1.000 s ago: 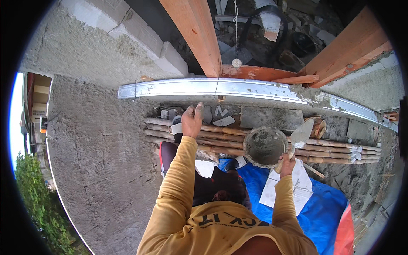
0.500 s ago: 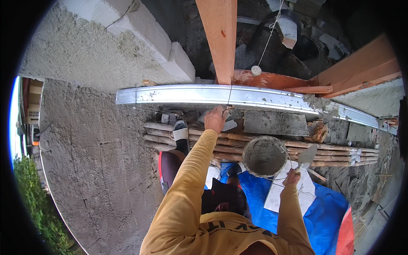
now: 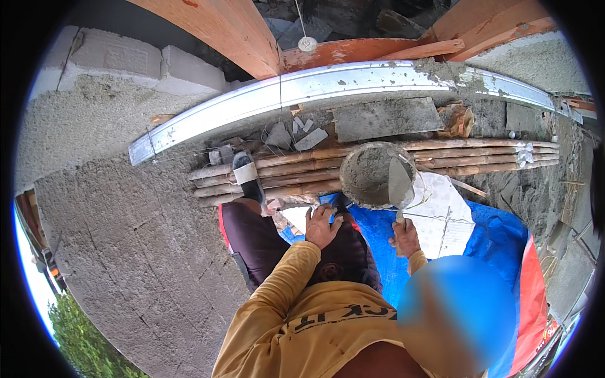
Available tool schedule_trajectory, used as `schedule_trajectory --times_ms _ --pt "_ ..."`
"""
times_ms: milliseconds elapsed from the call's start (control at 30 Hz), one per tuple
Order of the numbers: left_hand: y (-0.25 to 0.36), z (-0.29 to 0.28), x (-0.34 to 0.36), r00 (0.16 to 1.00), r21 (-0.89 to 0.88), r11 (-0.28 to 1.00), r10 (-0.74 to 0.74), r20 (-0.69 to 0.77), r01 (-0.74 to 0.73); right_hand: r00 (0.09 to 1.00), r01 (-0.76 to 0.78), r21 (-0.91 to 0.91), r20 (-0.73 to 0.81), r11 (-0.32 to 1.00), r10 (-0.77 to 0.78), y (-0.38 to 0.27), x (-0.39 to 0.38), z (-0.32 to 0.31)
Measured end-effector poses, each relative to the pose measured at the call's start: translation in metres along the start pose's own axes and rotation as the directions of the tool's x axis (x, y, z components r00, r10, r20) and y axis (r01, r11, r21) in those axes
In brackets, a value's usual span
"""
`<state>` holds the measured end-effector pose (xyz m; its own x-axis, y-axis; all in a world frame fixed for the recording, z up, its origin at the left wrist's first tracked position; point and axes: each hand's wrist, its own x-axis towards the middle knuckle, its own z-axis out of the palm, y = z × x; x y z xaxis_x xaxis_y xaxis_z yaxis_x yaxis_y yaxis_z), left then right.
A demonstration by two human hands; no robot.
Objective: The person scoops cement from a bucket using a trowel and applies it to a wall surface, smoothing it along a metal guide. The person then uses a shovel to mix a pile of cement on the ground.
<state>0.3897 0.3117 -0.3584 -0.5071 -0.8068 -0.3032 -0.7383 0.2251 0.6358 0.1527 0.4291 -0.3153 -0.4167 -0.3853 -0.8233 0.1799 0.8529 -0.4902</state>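
My right hand (image 3: 404,237) grips the handle of a trowel (image 3: 401,184), whose mortar-smeared blade overlaps the right rim of a round bucket (image 3: 350,194) with grey mortar in it. I cannot tell whether the blade touches the rim. My left hand (image 3: 322,229), fingers spread and holding nothing, is by my dark-trousered knee. Beyond the bucket, a long metal straightedge (image 3: 302,86) lies along the wall, with a thin string round it near the wooden post.
Bamboo poles (image 3: 293,172) lie bundled behind the bucket. Block scraps (image 3: 312,139) and a flat grey slab (image 3: 386,120) are beyond them. A blue tarp (image 3: 493,228) and a white board (image 3: 450,217) are at right. A wooden post (image 3: 230,31) rises behind the straightedge.
My left hand has come back from the straightedge to my knee and its fingers have spread. The trowel has moved left to the bucket's rim. The view has shifted.
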Motion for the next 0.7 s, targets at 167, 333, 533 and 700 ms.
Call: schedule_trajectory --times_ms 167,333,533,700 --pt "-0.029 0.030 0.034 0.977 0.023 0.988 -0.152 0.151 0.150 0.979 -0.185 0.025 0.087 0.982 0.182 0.020 0.086 0.003" --pt "-0.075 0.095 0.102 0.962 -0.093 0.967 -0.218 0.165 0.236 0.859 0.497 -0.860 0.506 -0.119 -0.074 0.019 0.187 -0.004" --pt "-0.079 0.136 0.133 0.925 -0.125 0.925 -0.336 0.177 0.359 0.996 0.081 -0.854 0.093 0.514 -0.001 -0.021 0.175 0.065" --pt "-0.085 0.137 0.126 0.933 -0.184 0.919 -0.320 0.165 0.348 0.941 0.279 -0.804 0.338 0.526 0.018 0.007 0.140 0.038"
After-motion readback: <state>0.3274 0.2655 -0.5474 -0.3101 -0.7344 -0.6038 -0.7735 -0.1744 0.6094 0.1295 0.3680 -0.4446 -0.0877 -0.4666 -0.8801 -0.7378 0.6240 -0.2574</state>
